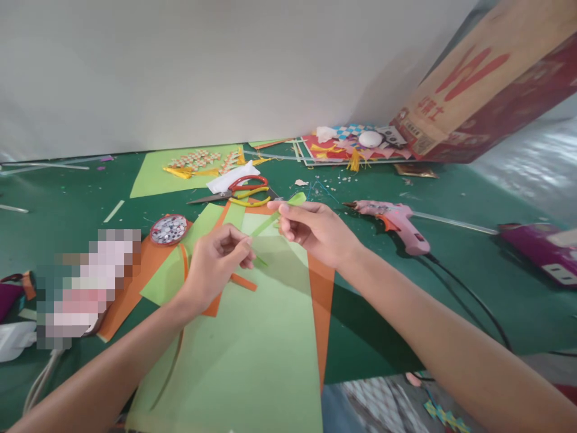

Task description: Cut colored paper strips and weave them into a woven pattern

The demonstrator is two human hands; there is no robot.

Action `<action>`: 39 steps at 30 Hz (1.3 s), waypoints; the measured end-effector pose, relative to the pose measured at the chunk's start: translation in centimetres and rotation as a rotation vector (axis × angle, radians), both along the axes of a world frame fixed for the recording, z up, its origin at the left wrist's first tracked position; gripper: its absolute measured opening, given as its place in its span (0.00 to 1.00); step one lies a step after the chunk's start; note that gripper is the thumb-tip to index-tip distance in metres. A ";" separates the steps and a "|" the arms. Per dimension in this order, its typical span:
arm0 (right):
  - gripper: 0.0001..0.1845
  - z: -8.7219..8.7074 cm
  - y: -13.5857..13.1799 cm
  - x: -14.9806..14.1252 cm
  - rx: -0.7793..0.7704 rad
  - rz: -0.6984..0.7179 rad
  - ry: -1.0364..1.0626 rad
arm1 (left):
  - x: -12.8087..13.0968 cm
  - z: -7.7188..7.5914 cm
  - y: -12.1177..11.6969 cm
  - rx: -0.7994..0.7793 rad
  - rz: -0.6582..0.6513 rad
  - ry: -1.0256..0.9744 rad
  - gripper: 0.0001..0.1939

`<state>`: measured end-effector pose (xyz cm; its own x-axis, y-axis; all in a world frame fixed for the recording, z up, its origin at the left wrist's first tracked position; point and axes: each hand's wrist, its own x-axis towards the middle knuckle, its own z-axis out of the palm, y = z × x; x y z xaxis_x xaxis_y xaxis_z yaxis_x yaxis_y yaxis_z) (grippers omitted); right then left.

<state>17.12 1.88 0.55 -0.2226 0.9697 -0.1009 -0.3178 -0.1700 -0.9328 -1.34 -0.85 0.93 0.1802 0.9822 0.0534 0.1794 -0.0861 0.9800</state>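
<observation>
Over the green table point(351, 337)

A pale green sheet point(252, 349) lies below me (orange paper point(321, 325), seemingly underneath, shows beside it). Above it, my right hand point(311, 227) pinches a thin green strip point(264, 224) by its curled end; my left hand point(220, 258) grips it lower.

two hands point(220, 255) point(322, 231), one glue gun point(396, 221), perhaps two scissors point(231, 194).
</observation>
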 end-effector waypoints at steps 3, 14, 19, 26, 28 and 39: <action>0.15 0.4 0.2 0.3 0.005 -0.027 0.011 | 0.1 0.2 0.0 -0.006 -0.003 -0.003 0.09; 0.12 0.6 0.4 1.2 0.012 -0.096 0.025 | 0.2 0.3 0.0 0.013 0.002 -0.008 0.09; 0.13 0.5 0.4 1.2 0.034 -0.111 -0.003 | 0.1 0.2 0.0 0.005 -0.008 0.000 0.09; 0.13 0.3 0.4 1.1 0.064 -0.127 -0.009 | 0.2 0.4 -0.1 0.004 -0.020 0.010 0.10; 0.14 0.3 0.3 1.1 0.069 -0.142 -0.013 | 0.2 0.4 -0.1 0.003 -0.021 0.013 0.10; 0.09 1.2 0.2 1.4 0.300 -0.212 -0.222 | -0.2 0.2 0.3 0.037 0.052 0.004 0.08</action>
